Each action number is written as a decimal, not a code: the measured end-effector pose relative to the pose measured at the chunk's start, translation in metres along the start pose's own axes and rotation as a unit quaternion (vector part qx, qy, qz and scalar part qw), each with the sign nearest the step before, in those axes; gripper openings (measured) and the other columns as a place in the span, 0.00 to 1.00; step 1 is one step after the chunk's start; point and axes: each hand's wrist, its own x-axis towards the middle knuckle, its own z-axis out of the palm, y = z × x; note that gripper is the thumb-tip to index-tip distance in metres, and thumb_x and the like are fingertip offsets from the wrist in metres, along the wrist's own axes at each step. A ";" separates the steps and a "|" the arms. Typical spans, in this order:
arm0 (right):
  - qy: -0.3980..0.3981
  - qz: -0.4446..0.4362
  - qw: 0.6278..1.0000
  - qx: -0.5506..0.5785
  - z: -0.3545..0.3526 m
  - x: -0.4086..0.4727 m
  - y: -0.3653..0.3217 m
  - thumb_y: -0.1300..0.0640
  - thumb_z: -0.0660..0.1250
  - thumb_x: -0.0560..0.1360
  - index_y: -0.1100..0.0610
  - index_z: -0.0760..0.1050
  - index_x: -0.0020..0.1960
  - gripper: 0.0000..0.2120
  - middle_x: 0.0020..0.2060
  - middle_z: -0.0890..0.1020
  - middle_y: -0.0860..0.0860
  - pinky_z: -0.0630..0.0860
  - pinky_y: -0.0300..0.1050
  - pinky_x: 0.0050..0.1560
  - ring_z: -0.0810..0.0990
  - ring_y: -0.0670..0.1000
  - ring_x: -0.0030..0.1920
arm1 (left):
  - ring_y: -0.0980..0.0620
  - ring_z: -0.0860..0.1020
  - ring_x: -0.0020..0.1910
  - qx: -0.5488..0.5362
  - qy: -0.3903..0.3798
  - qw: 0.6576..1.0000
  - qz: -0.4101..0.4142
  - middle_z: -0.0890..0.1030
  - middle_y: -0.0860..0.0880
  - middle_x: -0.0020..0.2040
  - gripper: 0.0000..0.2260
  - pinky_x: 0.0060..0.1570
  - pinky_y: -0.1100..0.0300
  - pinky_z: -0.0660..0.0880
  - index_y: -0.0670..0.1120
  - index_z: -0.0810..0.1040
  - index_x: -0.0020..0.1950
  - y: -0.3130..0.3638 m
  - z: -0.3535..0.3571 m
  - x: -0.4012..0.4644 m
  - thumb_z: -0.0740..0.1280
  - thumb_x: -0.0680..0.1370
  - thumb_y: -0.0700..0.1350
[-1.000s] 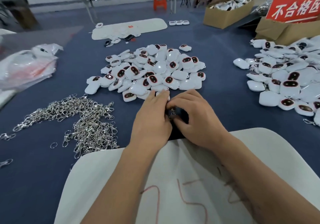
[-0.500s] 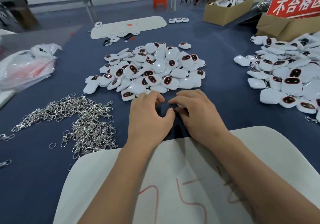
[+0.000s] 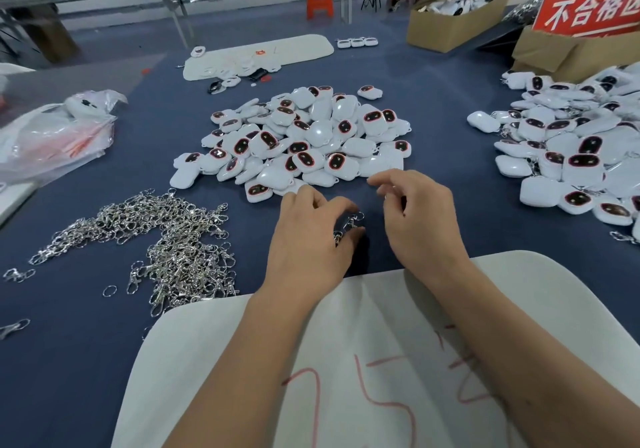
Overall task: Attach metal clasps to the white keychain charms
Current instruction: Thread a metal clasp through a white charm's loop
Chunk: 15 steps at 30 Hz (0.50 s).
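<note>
My left hand pinches a silver metal clasp between thumb and fingers, just above the blue table. To its right, my right hand hovers with fingers spread and curled, and I see nothing in it. Its fingertips are close to the near edge of the central pile of white keychain charms, which have dark, red-rimmed faces. A heap of loose metal clasps lies to the left of my left hand.
A second pile of white charms fills the right side. A white board with red marks lies under my forearms. A plastic bag sits at the left. Cardboard boxes and a red sign stand at the back right.
My hands were pressed together over the clasp. They have come apart: the right hand rose and opened toward the charm pile, while the left hand kept the clasp.
</note>
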 end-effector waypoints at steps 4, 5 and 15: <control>-0.047 -0.040 0.998 -0.030 0.001 -0.003 -0.001 0.63 0.69 0.78 0.55 0.86 0.55 0.09 0.47 0.83 0.49 0.76 0.45 0.49 0.80 0.49 0.46 | 0.54 0.67 0.55 -0.015 0.000 1.000 -0.005 0.71 0.55 0.50 0.06 0.53 0.60 0.69 0.58 0.80 0.55 0.000 -0.002 0.000 0.70 0.79 0.50; -0.066 -0.050 0.995 -0.049 0.001 -0.004 -0.002 0.60 0.71 0.78 0.53 0.86 0.55 0.08 0.47 0.82 0.49 0.76 0.46 0.49 0.80 0.49 0.47 | 0.53 0.67 0.55 -0.011 0.000 1.000 -0.006 0.72 0.55 0.50 0.05 0.53 0.59 0.70 0.57 0.80 0.54 0.000 -0.002 0.000 0.69 0.80 0.48; -0.123 -0.074 0.987 -0.067 0.000 -0.002 -0.001 0.54 0.75 0.77 0.48 0.86 0.50 0.03 0.41 0.78 0.48 0.74 0.49 0.44 0.77 0.50 0.44 | 0.50 0.73 0.52 -0.058 0.017 0.998 -0.030 0.77 0.53 0.48 0.07 0.50 0.52 0.72 0.52 0.72 0.47 0.003 -0.003 0.004 0.65 0.80 0.40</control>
